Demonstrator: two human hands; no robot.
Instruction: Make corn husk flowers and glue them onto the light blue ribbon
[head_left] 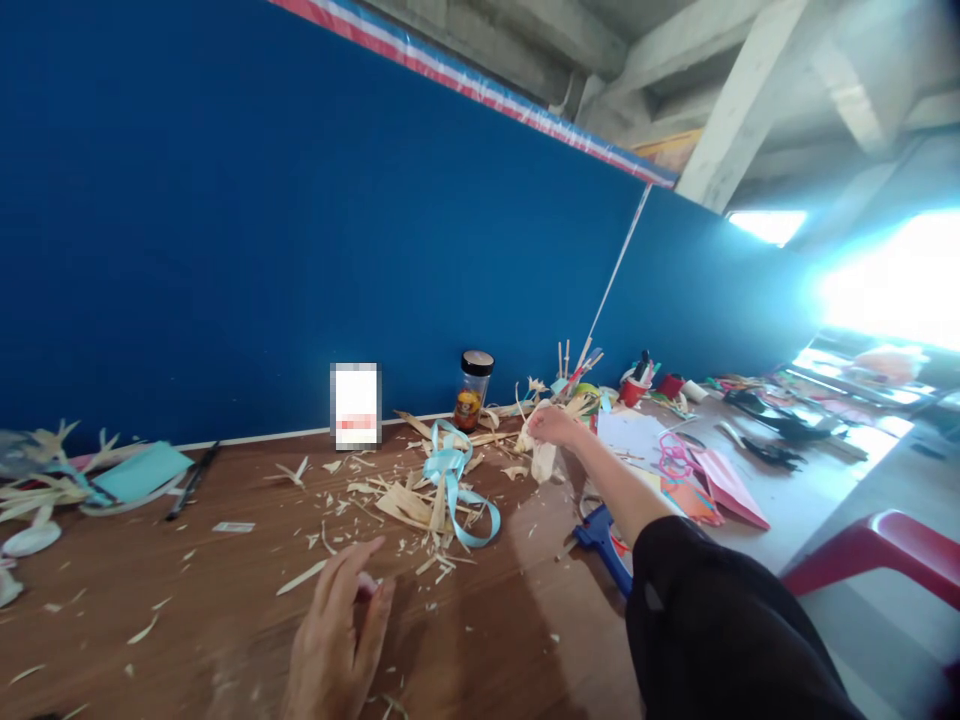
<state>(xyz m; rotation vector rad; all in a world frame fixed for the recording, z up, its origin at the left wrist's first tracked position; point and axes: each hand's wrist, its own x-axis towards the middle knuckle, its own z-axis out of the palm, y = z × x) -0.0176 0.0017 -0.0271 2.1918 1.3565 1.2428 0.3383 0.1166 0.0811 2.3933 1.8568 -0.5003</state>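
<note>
A blue wall (300, 200) runs along the far edge of the brown wooden table (487, 640), which is strewn with pale dried husk scraps and slivers. Further right the surface turns white and carries a red-pink paper piece (726, 486), dark tools, a red cup (634, 390) with pens, and other craft clutter; a red plastic chair (885, 560) stands beside the table on the right.

The right arm, in a black sleeve (720, 630), stretches far forward. The right hand (553, 426) is at the back of the table, its grip clenched around a pale husk bundle (541, 458) that hangs below the fingers, near the wall and just right of a small jar (472, 390) with a black lid and amber contents. The left hand (337, 630) lies low and near, palm down, fingers spread, its grip released and grasping nothing, just above or on the table.

Between the hands lies a heap of husk strips (409, 500) with a light blue ribbon (454, 480) looped over it. A blue glue gun (604, 545) lies under the right forearm. At the left edge sit a teal paper sheet (142, 470), a black pen (191, 482) and more husk pieces
</note>
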